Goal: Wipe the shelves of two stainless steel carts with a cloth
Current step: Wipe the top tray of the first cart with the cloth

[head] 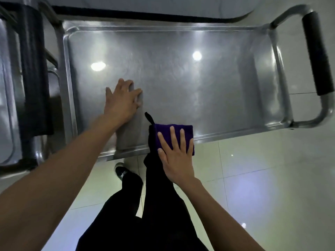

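At the far left stands a second cart (10, 91), only partly in view, and just beside it the cart (279, 73) that the person is working on, its top shelf (181, 73) bright with reflected lamps. On this shelf the left hand (123, 100) lies flat on a grey cloth (130, 133), fingers spread and almost straight, pressing and not gripping. The grey cloth is a long strip; its long axis runs from the near rim of the shelf away from the person, and the hand covers its far end. To the right, near the front rim, the right hand (175, 153) presses a folded purple cloth (174, 134) with straight, open fingers that point away from the body. This cloth is wider than deep, its long axis along the rim, and it partly hangs over the edge. The unwiped steel seems to lie mostly to the right, so the right hand is nearer to it. At the far right is the handle (317, 55) with black grip.
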Action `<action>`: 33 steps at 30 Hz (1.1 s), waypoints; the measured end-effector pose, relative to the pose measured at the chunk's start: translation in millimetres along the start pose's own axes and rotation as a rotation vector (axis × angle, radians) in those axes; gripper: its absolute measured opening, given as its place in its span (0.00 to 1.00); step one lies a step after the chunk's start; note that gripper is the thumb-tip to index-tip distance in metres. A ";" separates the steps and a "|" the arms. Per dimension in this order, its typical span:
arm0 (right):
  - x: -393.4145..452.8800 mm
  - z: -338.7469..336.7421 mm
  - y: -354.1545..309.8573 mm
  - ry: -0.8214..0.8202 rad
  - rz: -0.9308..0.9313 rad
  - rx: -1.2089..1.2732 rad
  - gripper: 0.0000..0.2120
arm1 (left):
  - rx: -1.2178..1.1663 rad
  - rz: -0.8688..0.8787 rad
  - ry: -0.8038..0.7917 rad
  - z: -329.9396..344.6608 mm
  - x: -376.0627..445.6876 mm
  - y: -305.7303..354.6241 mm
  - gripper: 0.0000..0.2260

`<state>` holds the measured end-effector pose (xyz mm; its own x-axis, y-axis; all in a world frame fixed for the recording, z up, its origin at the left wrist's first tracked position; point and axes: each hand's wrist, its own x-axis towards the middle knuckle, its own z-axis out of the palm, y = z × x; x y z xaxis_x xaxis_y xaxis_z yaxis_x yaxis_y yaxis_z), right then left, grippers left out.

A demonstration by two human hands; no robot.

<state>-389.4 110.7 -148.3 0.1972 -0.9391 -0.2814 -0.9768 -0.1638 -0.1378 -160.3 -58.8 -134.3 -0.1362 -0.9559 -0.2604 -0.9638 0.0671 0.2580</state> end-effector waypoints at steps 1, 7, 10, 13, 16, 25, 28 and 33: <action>-3.2 -0.3 -0.9 -0.004 0.008 -0.003 0.26 | -0.003 -0.001 -0.002 -0.5 -1.1 0.2 0.21; 1.3 -3.9 -4.5 -0.024 0.026 -0.005 0.25 | -0.035 0.002 -0.004 -1.6 -5.9 -5.5 0.24; 12.6 -4.6 -3.7 -0.028 0.029 0.018 0.24 | -0.071 -0.029 0.056 -5.9 -4.3 -19.3 0.26; 31.2 -5.3 -8.9 -0.018 -0.006 0.004 0.25 | -0.060 -0.114 0.109 -8.2 -1.0 -34.7 0.24; 68.1 -11.0 -16.0 -0.007 -0.049 -0.008 0.26 | -0.044 -0.125 0.095 -5.8 0.3 -42.4 0.24; 276.9 -67.0 -46.3 -0.038 -0.128 0.067 0.26 | -0.059 -0.162 0.143 10.1 7.0 -46.8 0.25; 356.1 -90.2 -61.7 -0.033 -0.178 0.072 0.26 | -0.081 -0.165 0.156 14.4 11.5 -50.2 0.24; 428.6 -104.2 -89.9 0.002 -0.222 0.041 0.26 | -0.195 -0.169 0.243 18.0 13.1 -47.1 0.22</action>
<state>-225.8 -308.5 -157.6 0.4070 -0.8818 -0.2383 -0.9052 -0.3543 -0.2349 -120.9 -69.3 -166.7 0.1030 -0.9904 -0.0918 -0.9029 -0.1318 0.4091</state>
